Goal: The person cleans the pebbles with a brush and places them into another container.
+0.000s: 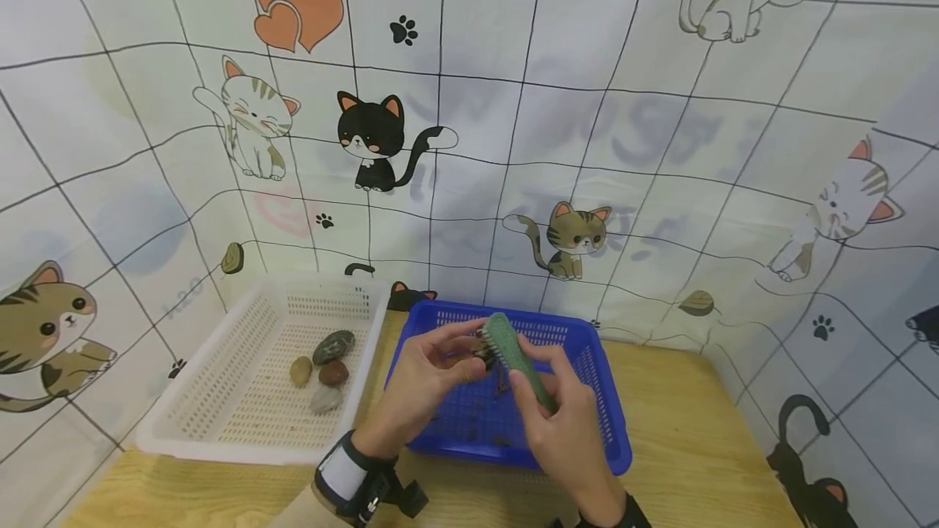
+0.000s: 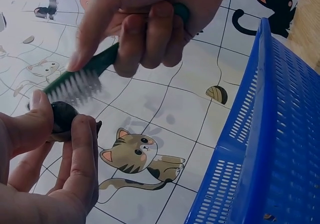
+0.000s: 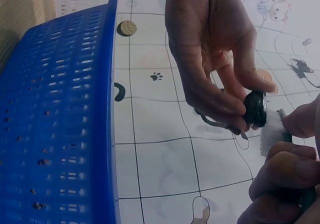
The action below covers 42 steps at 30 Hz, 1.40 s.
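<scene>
My left hand pinches a dark, glossy stone between thumb and fingers above the blue basket. Brown dirt-like bits cling around its lower side. In my right hand is a green scrub brush, gripped by its handle with the thumb along its back. Its white bristles face the stone and are right at its surface; whether they press on it is hard to tell. Crumbs of brown dirt lie on the blue basket's floor, partly hidden by the hands in the head view.
To the left stands a white basket holding a dark green stone, a tan stone, a reddish-brown stone and a whitish stone. Both baskets sit on a wooden table. A cat-print sheet rises behind them.
</scene>
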Available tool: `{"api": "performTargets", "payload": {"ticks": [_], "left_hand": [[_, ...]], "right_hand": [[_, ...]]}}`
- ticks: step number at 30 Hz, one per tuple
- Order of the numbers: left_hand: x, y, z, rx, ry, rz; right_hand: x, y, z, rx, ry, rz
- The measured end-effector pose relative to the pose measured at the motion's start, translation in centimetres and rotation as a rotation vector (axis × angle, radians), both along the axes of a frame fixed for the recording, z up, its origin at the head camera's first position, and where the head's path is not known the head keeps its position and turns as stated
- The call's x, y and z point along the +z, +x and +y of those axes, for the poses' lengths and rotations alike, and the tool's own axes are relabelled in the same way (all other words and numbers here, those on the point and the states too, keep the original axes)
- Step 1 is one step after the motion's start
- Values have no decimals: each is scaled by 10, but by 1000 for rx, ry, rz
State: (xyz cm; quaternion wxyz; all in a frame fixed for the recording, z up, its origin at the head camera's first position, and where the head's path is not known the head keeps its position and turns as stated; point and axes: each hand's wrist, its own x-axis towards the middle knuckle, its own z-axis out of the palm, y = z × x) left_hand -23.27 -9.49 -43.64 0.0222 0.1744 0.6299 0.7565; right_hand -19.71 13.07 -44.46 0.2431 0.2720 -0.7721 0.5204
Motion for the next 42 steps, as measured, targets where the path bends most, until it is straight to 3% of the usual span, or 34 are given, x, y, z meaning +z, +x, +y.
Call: {"api": "performTargets", "payload": {"ticks": [6, 9, 13, 18, 26, 33, 42], "left_hand": [[0, -1, -3, 49, 6, 6], [3, -2, -5, 43, 21, 10], [6, -3, -7, 26, 26, 0], [8, -3, -6, 53, -17, -20], [4, -4, -5, 172, -145, 48], [2, -6, -4, 160, -129, 42], [0, -6, -4, 163, -151, 3]], "right_hand": [[0, 0, 4, 11, -27, -118], [1, 0, 6, 11, -55, -145], [2, -2, 9, -23, -118, -143], [3, -4, 11, -38, -169, -118], [3, -5, 11, -7, -169, -117], [3, -5, 10, -2, -163, -132], [-1, -4, 6, 92, -86, -176]]}}
